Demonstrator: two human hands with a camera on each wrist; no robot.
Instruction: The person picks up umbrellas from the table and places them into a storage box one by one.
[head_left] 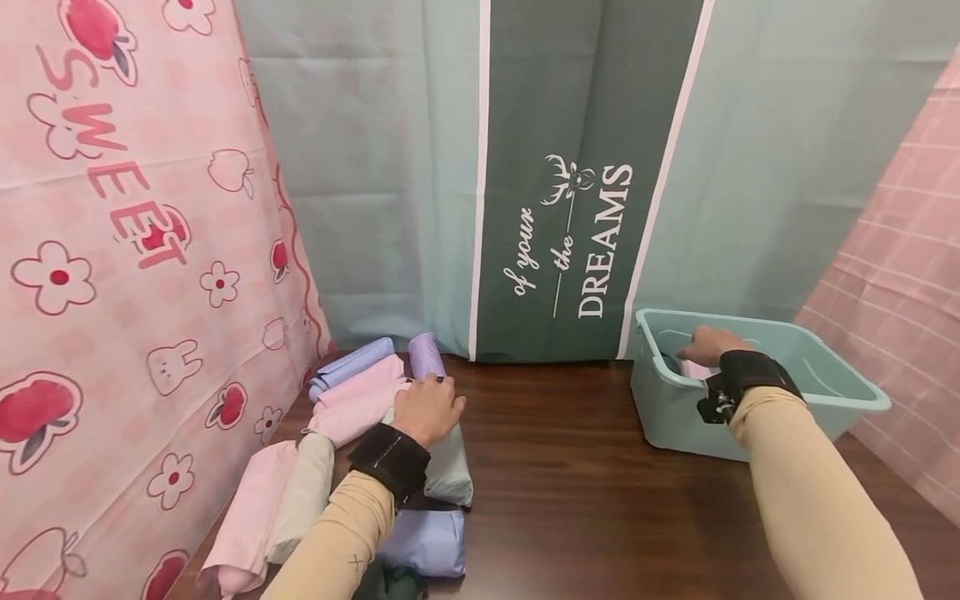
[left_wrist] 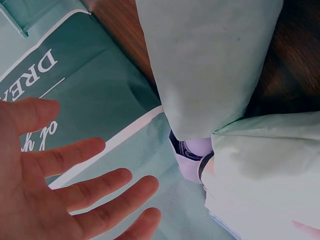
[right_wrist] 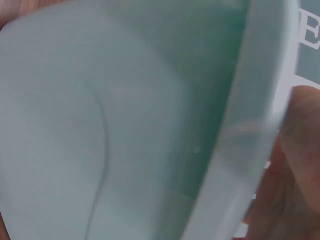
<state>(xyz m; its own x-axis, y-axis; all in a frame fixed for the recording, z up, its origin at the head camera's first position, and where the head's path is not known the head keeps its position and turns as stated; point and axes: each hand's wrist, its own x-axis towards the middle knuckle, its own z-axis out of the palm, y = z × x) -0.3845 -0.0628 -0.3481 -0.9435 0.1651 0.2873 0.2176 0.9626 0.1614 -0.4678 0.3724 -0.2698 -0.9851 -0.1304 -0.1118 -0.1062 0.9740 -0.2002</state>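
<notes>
My left hand point(head_left: 431, 410) hovers at the pile of soft cloth-covered bundles on the left, fingers spread apart and nothing in the palm in the left wrist view. Under and beside it lie a pale green bundle point(head_left: 448, 471), a pink bundle point(head_left: 362, 400) and a purple bundle point(head_left: 426, 354). On the right, my right hand point(head_left: 712, 343) reaches over the near rim into a light teal plastic bin point(head_left: 697, 425), fingers bent downward. Something pink point(head_left: 693, 369) shows below that hand inside the bin. The bin's wall hides most of the fingers in the right wrist view, so I cannot tell whether they grip it.
More bundles lie nearer on the left: pink point(head_left: 251, 508), off-white point(head_left: 303, 492), periwinkle point(head_left: 423, 542) and dark green point(head_left: 390, 581). A blue one point(head_left: 352, 367) lies at the back. Printed curtains hang behind and at both sides of the dark wooden table point(head_left: 555, 467).
</notes>
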